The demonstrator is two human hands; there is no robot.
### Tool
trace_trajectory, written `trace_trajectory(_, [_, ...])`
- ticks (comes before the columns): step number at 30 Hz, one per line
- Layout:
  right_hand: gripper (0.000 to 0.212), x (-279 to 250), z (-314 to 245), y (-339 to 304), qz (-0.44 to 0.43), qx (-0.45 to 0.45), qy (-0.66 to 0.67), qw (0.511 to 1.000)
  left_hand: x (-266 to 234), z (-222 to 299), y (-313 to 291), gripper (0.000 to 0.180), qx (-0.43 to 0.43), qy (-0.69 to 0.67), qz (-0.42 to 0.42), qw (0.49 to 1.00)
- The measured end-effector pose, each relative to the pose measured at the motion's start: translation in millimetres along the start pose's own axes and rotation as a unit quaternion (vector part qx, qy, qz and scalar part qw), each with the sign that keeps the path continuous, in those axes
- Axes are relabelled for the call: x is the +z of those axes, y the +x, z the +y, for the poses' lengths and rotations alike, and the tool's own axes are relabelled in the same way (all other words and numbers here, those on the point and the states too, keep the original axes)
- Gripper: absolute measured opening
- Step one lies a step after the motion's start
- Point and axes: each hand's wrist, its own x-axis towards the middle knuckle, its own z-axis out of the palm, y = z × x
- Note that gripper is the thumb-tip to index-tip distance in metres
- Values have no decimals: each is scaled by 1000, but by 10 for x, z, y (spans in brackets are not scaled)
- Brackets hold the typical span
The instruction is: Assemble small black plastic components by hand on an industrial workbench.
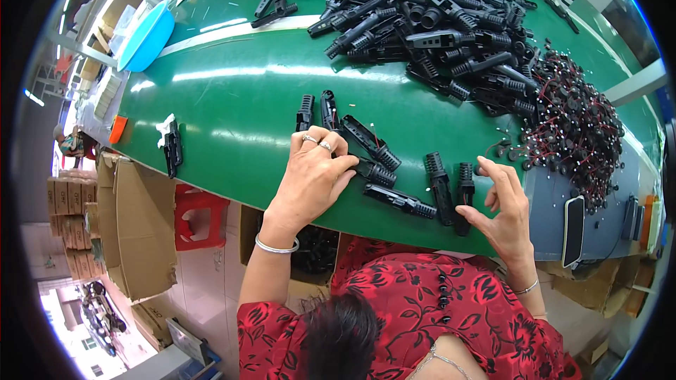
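My left hand, with rings and a bracelet, has its fingers curled together on a black plastic housing with a ribbed end. The fingers hide part of it. My right hand is open, thumb and forefinger apart. Its thumb tip is at the edge of an upright-lying black housing; I cannot tell if they touch. Another ribbed housing lies just left of that one. A slanting housing sits between the hands. Beyond my left fingers lie more housings, among them a long one.
A large heap of black housings covers the far table. At right is a pile of small round parts with red wires. On the left are a blue basin, a lone housing and an orange piece. A phone-like slab stands near the right edge.
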Motion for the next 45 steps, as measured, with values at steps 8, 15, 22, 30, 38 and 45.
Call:
trace_trajectory(8, [91, 8, -26, -62, -16, 11, 11, 1000, 169, -5, 78, 35, 54, -17, -44, 997])
trace_trajectory(15, [86, 7, -67, 27, -15, -10, 16, 1000, 345, 1, -44, 30, 97, -10, 69, 993])
trace_trajectory(22, [61, 297, -520, 516, -34, -164, 124, 978, 256, 293, -191, 29, 82, -27, 198, 976])
trace_trajectory(30, [45, 411, -356, 539, -36, -61, 274, 959, 19, 422, -71, 66, 12, -183, 235, 955])
trace_trajectory(38, [47, 284, -250, 645, -143, -144, 315, 927, 7, 269, 56, 85, -106, -621, -141, 764])
trace_trajectory(45, [47, 284, -203, 640, -169, -131, 336, 917, 159, 310, -20, 86, -175, -757, -171, 606])
